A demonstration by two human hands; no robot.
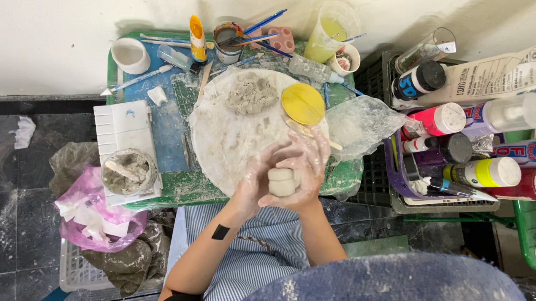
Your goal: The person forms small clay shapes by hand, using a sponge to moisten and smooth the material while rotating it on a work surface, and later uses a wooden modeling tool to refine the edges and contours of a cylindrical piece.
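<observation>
Grey clay dust is spread over the green cutting mat (162,193), on which a round white work board (220,140) is laid. At the far side of the board a rough lump of grey clay (251,93) is left, with a yellow disc (302,103) just beside it to the right. A tub of clay slip (128,171) is set on the mat's left part, and paint bottles (458,144) are crowded into a crate to the right.

Above the board's near edge a small pale clay piece (282,182) is cradled between both hands. The left hand (254,183) is wrapped round its left side, and the right hand (307,167) is curled over its top and right side, fingers loosely bent and grasping the piece rather than clenched.

The piece appears as a short, stubby block with a faint crease across it, as if two pads were stacked. Its long axis seems to be laid roughly left to right, across the palms; which end is meant as the front cannot be told.

For shaping, even, light pressure from both palms would probably serve best, with the piece turned often, so that the seam is closed without the block being flattened.
</observation>
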